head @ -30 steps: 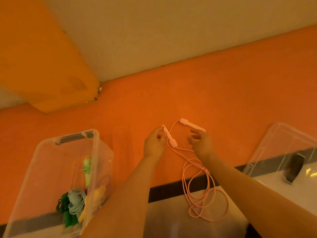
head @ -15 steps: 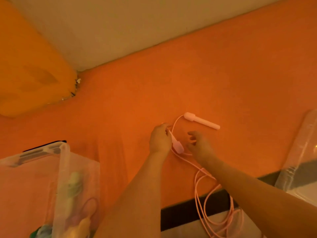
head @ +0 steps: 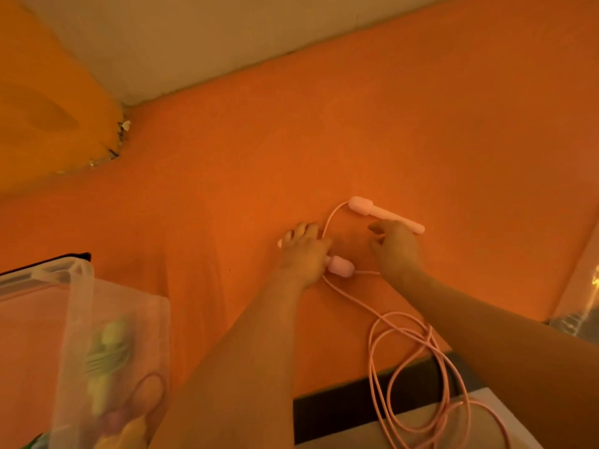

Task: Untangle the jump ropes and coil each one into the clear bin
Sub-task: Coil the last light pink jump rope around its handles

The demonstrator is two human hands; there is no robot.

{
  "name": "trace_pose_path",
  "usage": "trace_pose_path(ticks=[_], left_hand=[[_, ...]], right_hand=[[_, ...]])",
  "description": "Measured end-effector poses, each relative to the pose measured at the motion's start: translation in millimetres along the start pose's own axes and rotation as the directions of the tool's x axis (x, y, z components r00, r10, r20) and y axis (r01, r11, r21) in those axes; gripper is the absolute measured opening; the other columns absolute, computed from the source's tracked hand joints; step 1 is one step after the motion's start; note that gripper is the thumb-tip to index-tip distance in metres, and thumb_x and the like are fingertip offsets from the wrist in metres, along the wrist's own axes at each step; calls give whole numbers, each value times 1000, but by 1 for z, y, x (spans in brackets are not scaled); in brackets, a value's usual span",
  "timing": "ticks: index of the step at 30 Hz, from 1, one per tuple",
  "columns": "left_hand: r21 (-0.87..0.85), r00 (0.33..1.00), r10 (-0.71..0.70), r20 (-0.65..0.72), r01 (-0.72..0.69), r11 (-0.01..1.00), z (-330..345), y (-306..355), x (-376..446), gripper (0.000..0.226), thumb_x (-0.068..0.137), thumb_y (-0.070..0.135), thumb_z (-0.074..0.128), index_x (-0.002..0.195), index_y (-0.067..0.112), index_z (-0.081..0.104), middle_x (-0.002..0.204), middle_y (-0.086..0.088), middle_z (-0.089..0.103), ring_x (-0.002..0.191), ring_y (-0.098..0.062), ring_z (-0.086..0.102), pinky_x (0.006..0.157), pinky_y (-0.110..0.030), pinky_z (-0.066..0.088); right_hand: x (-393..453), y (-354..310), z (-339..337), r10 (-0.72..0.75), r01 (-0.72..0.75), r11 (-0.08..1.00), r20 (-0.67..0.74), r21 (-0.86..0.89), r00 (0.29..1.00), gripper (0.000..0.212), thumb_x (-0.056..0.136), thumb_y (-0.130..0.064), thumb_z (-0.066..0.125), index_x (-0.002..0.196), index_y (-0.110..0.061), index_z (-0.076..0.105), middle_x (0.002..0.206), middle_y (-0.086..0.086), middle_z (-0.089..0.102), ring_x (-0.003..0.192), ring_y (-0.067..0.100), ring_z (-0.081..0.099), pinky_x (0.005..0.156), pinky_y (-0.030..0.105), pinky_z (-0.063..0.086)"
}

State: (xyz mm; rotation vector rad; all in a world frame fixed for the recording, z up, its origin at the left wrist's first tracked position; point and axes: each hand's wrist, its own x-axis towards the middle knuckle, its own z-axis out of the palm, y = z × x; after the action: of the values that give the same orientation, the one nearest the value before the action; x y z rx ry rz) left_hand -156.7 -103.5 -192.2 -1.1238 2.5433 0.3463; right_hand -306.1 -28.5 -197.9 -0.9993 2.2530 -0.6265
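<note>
A pink jump rope [head: 418, 358] hangs in loose loops below my hands, in front of an orange wall. My left hand [head: 303, 254] grips one pink handle [head: 340, 266], whose bulb end sticks out to the right of the fist. My right hand [head: 395, 251] holds the other pink handle [head: 382, 212], fingers curled; the handle's tip shows past the knuckles. A thin cord arcs from that handle down to my left hand. The clear bin [head: 77, 280] stands at lower left with several coiled ropes inside, blurred through its wall.
A second clear plastic container [head: 580, 286] shows at the right edge. A black skirting strip [head: 340, 413] and a pale ledge [head: 486, 416] lie below the rope loops. The orange wall meets a pale ceiling above.
The view has tilted up and right, so the bin slid to the lower left. My hands have drawn apart a little, and the right-hand handle lies flatter and higher.
</note>
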Motion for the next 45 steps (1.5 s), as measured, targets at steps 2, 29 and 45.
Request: trace_pose_path(ticks=[2,29,45], left_hand=[[-6,1000,-1,4,1,1000,-1,-4,-4,28,91,31,53,118,23,58,139,-6,39,129,-28,31,97,-40,28],[-728,832,-452,321,522,444,-40,-16,-58,32,92,32,61,100,1,58,91,-17,66,74,-29,64,65,-35,53],[-903,789,-496,361,430,26,-46,17,-84,40,98,37,48,131,15,44,124,-10,56,98,-26,54,81,-38,47]], right_hand=[[6,1,-3,-39,26,993,-112,-118,993,34,94,-10,51,128,-13,57,130,8,51,112,28,52,88,32,44],[-55,-38,-20,418,-563,543,381,623,825,31,86,5,62,115,11,57,78,14,57,81,31,56,67,40,50],[-129,-61,26,222,-564,446,525,695,822,25,83,0,68,107,-5,66,99,13,70,88,27,68,70,35,56]])
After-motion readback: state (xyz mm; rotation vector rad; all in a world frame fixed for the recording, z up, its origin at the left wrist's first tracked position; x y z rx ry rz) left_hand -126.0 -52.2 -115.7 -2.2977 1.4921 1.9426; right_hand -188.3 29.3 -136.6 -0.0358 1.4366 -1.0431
